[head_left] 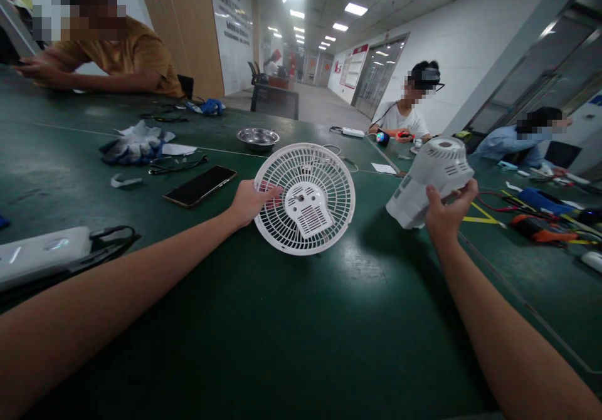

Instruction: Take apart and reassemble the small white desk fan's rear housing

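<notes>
My left hand (254, 203) is closed on the left rim of a round white fan grille (308, 216), thumb over its slats. The grille is tilted up, showing a slotted plate at its middle. At the right, my right hand (449, 210) grips a white plastic fan housing (423, 178) with slots near its top, held at a tilt. Its lower end is close to the table; whether it touches cannot be made out. A dark phone (201, 186) lies just left of my left hand, and a metal bowl (258, 138) stands behind the grille.
On the green table (301, 332) lie gloves (136, 143) and a white power strip (47, 254) at the left. An orange-and-black meter (543, 229) and a blue case (545, 200) lie right. Several people sit around the table; one person in white (402, 119) is across.
</notes>
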Demonstrator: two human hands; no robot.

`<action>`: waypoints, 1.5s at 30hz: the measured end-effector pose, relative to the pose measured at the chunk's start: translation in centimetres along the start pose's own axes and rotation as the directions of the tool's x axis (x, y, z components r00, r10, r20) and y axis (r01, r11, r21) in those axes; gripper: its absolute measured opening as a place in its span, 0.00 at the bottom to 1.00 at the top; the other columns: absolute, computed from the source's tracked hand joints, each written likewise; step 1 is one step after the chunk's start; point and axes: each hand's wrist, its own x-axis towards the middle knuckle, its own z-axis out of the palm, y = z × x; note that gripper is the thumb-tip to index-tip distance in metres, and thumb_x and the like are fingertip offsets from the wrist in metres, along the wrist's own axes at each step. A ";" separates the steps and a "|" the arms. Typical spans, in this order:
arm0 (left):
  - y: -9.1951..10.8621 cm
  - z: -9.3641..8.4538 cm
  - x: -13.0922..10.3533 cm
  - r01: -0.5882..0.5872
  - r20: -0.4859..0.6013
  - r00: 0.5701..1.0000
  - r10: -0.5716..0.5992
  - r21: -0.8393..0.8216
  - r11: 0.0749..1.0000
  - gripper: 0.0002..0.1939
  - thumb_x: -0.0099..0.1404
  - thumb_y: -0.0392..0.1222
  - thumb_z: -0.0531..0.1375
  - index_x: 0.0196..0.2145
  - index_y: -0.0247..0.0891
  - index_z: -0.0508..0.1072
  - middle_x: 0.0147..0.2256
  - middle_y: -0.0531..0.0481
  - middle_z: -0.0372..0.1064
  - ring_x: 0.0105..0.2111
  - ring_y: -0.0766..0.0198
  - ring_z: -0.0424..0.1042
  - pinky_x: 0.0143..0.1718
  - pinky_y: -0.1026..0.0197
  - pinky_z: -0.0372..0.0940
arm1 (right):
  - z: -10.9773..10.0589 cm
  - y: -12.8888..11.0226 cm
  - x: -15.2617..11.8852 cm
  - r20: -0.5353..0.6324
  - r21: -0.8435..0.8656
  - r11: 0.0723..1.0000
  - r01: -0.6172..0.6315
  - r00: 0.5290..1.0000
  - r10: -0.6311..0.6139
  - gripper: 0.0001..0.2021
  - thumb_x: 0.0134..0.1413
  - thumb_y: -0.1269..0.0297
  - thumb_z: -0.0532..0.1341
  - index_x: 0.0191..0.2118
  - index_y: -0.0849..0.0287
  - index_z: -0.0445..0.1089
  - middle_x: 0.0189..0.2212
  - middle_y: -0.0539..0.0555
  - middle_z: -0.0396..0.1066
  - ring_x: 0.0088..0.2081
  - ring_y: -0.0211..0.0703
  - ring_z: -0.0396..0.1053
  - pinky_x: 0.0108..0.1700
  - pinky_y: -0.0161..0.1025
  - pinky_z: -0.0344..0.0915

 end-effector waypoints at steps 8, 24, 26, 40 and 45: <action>-0.3 -0.2 0.3 0.007 0.006 1.000 -0.007 0.032 0.999 0.11 0.58 0.43 0.74 0.36 0.37 0.81 0.33 0.45 0.81 0.32 0.56 0.82 0.37 0.53 0.79 | 0.2 -6.1 -2.5 -0.009 -0.024 0.982 0.187 0.982 -0.187 0.42 0.48 0.51 0.72 0.66 0.62 0.61 0.60 0.68 0.67 0.59 0.63 0.68 0.60 0.58 0.67; 0.3 0.1 -0.1 0.027 0.009 1.000 -0.027 0.008 1.000 0.09 0.58 0.42 0.73 0.35 0.36 0.80 0.32 0.45 0.81 0.31 0.56 0.81 0.37 0.53 0.78 | 4.6 -6.0 -8.3 0.577 -0.476 0.879 0.006 0.757 0.307 0.34 0.43 0.41 0.72 0.51 0.57 0.69 0.49 0.66 0.77 0.53 0.67 0.73 0.56 0.62 0.67; 0.3 0.0 0.0 0.029 0.015 0.999 -0.030 0.010 1.000 0.09 0.59 0.42 0.73 0.35 0.37 0.80 0.32 0.45 0.81 0.32 0.56 0.82 0.37 0.53 0.78 | 4.7 -6.0 -8.6 0.581 -0.539 0.841 0.045 0.743 0.332 0.33 0.44 0.40 0.71 0.51 0.58 0.69 0.51 0.69 0.75 0.57 0.72 0.70 0.59 0.67 0.64; 0.7 0.5 -1.0 -0.104 -0.090 0.990 0.107 0.047 0.994 0.09 0.60 0.44 0.74 0.34 0.38 0.81 0.30 0.47 0.81 0.30 0.56 0.81 0.35 0.52 0.79 | 4.1 -14.1 -11.5 0.778 0.223 0.705 -0.674 0.559 0.288 0.20 0.61 0.45 0.64 0.50 0.53 0.76 0.43 0.56 0.80 0.45 0.53 0.77 0.51 0.54 0.73; 1.4 1.2 -2.1 -0.257 -0.120 0.955 0.272 0.122 0.958 0.10 0.63 0.48 0.71 0.34 0.38 0.81 0.30 0.47 0.81 0.30 0.57 0.81 0.36 0.54 0.78 | 4.7 -18.1 -14.8 0.978 0.121 0.278 -0.953 0.162 0.132 0.18 0.62 0.44 0.63 0.48 0.50 0.77 0.48 0.53 0.82 0.55 0.56 0.77 0.56 0.56 0.74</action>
